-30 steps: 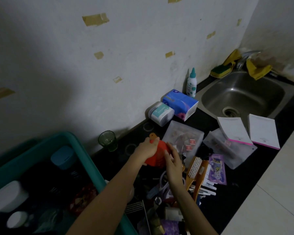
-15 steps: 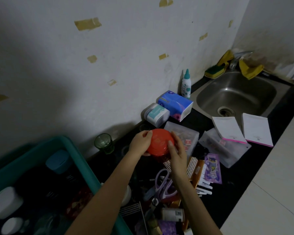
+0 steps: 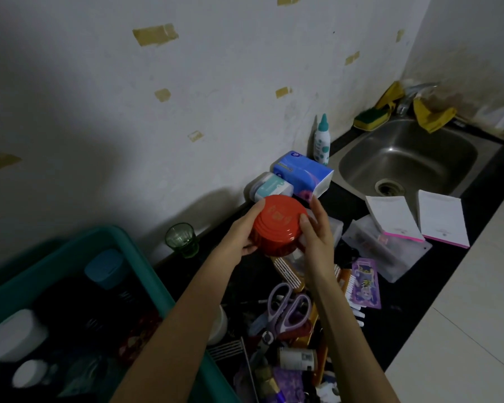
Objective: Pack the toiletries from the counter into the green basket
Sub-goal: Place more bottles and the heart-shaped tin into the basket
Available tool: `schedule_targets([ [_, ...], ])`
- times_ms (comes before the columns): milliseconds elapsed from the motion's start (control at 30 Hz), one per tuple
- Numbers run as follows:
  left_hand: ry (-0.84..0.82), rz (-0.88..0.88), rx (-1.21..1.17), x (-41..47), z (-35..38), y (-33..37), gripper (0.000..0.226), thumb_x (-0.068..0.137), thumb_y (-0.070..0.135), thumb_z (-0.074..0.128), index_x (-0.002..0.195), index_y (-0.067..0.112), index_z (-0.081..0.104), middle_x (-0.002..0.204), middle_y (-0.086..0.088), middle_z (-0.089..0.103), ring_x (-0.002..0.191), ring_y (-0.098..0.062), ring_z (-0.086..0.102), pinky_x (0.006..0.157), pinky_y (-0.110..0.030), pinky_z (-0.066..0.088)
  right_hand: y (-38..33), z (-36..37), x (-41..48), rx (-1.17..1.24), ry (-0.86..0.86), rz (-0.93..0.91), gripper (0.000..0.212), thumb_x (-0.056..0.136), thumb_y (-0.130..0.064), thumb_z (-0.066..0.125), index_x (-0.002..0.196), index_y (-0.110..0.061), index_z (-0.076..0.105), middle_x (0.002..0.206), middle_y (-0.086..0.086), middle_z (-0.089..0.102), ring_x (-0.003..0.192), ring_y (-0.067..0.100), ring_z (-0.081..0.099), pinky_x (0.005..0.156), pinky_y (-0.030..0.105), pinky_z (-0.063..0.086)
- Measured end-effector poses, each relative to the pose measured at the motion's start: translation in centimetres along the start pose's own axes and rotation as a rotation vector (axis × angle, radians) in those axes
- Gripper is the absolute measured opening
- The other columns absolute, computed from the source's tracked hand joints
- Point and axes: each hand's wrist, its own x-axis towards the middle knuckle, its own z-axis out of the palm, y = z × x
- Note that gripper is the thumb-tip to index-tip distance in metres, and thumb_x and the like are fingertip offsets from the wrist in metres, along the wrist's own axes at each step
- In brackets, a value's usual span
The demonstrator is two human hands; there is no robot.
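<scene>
A round red jar point(image 3: 277, 225) is held above the dark counter point(image 3: 413, 289) between both hands. My left hand point(image 3: 242, 231) grips its left side with curled fingers. My right hand point(image 3: 314, 228) holds its right side, fingers partly straight. The green basket point(image 3: 128, 257) sits at the lower left with a blue-lidded container point(image 3: 106, 269) and white jars point(image 3: 15, 335) inside. Purple scissors point(image 3: 285, 312), combs and small bottles lie in a heap below my hands.
A green glass point(image 3: 182, 239) stands near the wall. Tissue packs point(image 3: 303, 173), a white bottle point(image 3: 322, 141), clear pouches point(image 3: 387, 248) and two notepads point(image 3: 396, 219) lie toward the steel sink point(image 3: 408, 155). Sponge and yellow cloths sit behind the sink.
The red jar has been lifted off the counter and turned so its lid faces up. Both hands rose with it.
</scene>
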Motion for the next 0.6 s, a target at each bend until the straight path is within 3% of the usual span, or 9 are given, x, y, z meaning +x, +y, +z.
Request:
schedule_targets([
  [67,-0.051,0.035,-0.009,0.0,-0.2,0.0,0.074,0.076,0.072,0.056,0.134,0.028,0.047,0.122,-0.004,0.058,0.113,-0.023,0.055,0.092,-0.038,0.047,-0.5,0.0,0.0,-0.014,0.023,0.005,0.062,0.086,-0.040,0.058,0.143,-0.042,0.034,0.147,0.002,0.037,0.127,0.021,0.048,0.094,0.040,0.052],
  [100,-0.086,0.059,-0.010,-0.2,-0.3,0.1,0.077,0.074,0.072,0.057,0.136,0.027,0.045,0.125,-0.005,0.058,0.115,-0.024,0.055,0.095,-0.041,0.047,-0.7,0.0,-0.1,-0.007,0.031,0.003,0.063,0.085,-0.040,0.058,0.143,-0.041,0.032,0.149,0.003,0.034,0.128,0.023,0.047,0.094,0.041,0.052],
  [233,-0.165,0.169,-0.017,-1.1,0.0,0.8,0.075,0.065,0.070,0.065,0.125,0.026,0.055,0.118,-0.003,0.066,0.106,-0.019,0.063,0.078,-0.031,0.055,-1.5,-0.8,0.2,0.066,0.038,0.026,0.062,0.089,-0.032,0.061,0.144,-0.034,0.031,0.125,-0.012,0.047,0.100,0.004,0.063,0.064,0.017,0.055],
  [333,-0.170,0.238,-0.039,-1.7,0.0,1.0,0.071,0.058,0.069,0.070,0.115,0.028,0.061,0.110,0.001,0.070,0.103,-0.015,0.065,0.071,-0.027,0.056,-2.0,-1.5,0.3,0.113,-0.001,0.128,0.069,0.086,-0.036,0.063,0.146,-0.028,0.029,0.117,-0.009,0.056,0.103,0.009,0.061,0.070,0.023,0.054],
  [433,-0.173,0.305,-0.061,-2.4,-0.3,1.2,0.069,0.055,0.071,0.072,0.111,0.031,0.063,0.108,0.005,0.071,0.102,-0.013,0.067,0.068,-0.025,0.057,-3.0,-1.5,0.0,0.059,-0.083,0.185,0.072,0.082,-0.046,0.061,0.145,-0.024,0.033,0.131,0.002,0.055,0.114,0.017,0.058,0.077,0.029,0.053],
  [600,-0.098,0.380,-0.114,-5.2,-1.9,1.4,0.072,0.053,0.074,0.073,0.109,0.029,0.064,0.102,0.008,0.073,0.094,-0.008,0.070,0.063,-0.021,0.056,-5.1,-0.1,-1.2,-0.010,-0.206,0.185,0.075,0.077,-0.053,0.063,0.142,-0.026,0.037,0.131,0.000,0.056,0.115,0.017,0.058,0.073,0.026,0.057],
])
